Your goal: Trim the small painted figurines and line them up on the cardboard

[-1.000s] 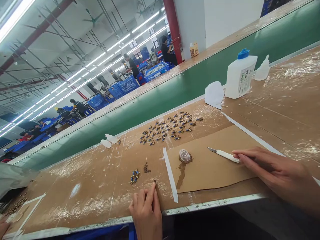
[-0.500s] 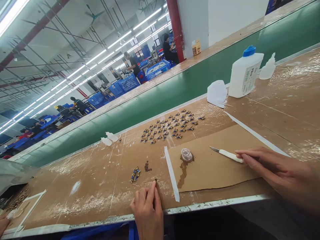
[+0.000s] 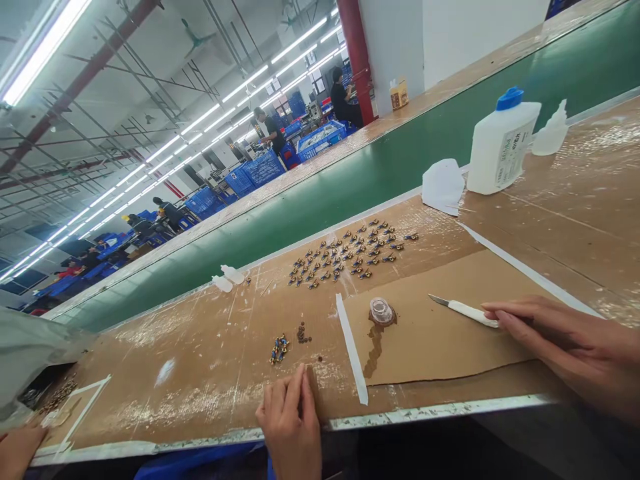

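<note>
My left hand (image 3: pixel 290 427) rests at the bench's front edge with its fingers pressed together, pointing away from me. A tiny brown piece (image 3: pixel 320 358) lies just past its fingertips, apart from them. A small cluster of blue-and-gold parts (image 3: pixel 279 349) and a few dark beads (image 3: pixel 303 333) lie a little farther out. My right hand (image 3: pixel 560 347) lies on the cardboard sheet (image 3: pixel 450 347), fingers closed over the white handle of a small knife (image 3: pixel 465 310) whose blade points left. A small clear cap (image 3: pixel 382 311) sits in a brown stain left of the blade.
Several blue-and-gold parts (image 3: pixel 350 253) stand in rows farther back. A white bottle with a blue cap (image 3: pixel 500 147), a squeeze bottle (image 3: pixel 550 133) and white paper (image 3: pixel 443 187) stand by the green conveyor belt (image 3: pixel 325 200). Another hand (image 3: pixel 15 450) shows at bottom left. People work far behind.
My left fingertips have drawn back slightly from the tiny brown piece they touched before. My right hand and the knife keep their place; the view has shifted a little.
</note>
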### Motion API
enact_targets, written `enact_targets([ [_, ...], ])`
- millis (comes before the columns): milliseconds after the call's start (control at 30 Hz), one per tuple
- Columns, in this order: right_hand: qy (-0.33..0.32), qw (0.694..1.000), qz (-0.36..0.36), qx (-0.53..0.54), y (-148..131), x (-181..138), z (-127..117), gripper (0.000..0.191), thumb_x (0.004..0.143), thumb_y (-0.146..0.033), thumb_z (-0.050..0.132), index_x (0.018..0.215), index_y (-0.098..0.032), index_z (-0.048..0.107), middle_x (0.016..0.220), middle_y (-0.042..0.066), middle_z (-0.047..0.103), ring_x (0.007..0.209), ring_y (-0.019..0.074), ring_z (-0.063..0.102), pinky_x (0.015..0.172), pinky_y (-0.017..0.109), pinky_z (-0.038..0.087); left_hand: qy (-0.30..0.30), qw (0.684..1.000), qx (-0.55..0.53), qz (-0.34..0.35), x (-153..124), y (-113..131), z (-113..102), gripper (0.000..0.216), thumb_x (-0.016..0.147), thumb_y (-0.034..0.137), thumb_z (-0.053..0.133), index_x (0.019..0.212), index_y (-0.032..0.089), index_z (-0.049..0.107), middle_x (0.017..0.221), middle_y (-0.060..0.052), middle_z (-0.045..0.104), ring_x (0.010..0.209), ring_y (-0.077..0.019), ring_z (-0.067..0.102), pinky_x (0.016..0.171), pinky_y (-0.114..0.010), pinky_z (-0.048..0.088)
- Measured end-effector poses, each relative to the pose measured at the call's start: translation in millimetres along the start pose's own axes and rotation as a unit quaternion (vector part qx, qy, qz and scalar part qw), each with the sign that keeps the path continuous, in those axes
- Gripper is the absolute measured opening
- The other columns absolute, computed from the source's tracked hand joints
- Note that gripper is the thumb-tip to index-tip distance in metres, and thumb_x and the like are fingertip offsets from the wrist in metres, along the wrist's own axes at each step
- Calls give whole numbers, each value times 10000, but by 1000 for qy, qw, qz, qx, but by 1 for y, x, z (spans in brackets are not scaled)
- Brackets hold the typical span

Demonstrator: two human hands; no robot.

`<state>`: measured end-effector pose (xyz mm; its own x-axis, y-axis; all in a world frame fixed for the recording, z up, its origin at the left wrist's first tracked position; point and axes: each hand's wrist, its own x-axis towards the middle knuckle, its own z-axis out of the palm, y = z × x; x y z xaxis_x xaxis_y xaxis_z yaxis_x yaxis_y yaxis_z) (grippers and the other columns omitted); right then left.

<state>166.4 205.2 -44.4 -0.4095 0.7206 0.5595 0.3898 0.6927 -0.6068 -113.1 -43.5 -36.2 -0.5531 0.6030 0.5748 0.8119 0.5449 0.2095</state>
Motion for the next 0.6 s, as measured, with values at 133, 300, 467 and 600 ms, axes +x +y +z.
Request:
enact_targets([
  [133,-16,999,43,11,10,-6,5,256,803,-497,525,978,-356,647,1020,-66,673,882,173,652,813,291,532,-18,993,-35,-111,22,-37,-9,293,846,387,473,975,206,664,995,-82,661,950,-244,570,868,-398,384],
  [300,-15,998,56,13,14,-10,9,297,798,-534,508,1012,-375,637,1067,-70,657,948,182,635,863,318,512,-66,986,-65,-136,47,-59,-10,368,786,485,502,942,195,665,978,-81,664,882,-238,604,824,-372,439],
  [467,-9,999,41,2,11,-7,7,276,807,-507,510,1003,-364,642,1040,-64,670,896,169,653,787,271,538,-131,976,-80,-155,62,-57,-10,393,756,521,520,883,188,686,898,-69,667,804,-225,611,768,-352,456],
  [600,9,1000,23,-8,6,-3,4,250,803,-483,524,979,-361,653,979,-70,690,806,152,672,672,222,557,-189,966,-74,-163,72,-63,-12,337,741,455,527,845,175,683,810,-60,674,714,-214,611,686,-338,463],
])
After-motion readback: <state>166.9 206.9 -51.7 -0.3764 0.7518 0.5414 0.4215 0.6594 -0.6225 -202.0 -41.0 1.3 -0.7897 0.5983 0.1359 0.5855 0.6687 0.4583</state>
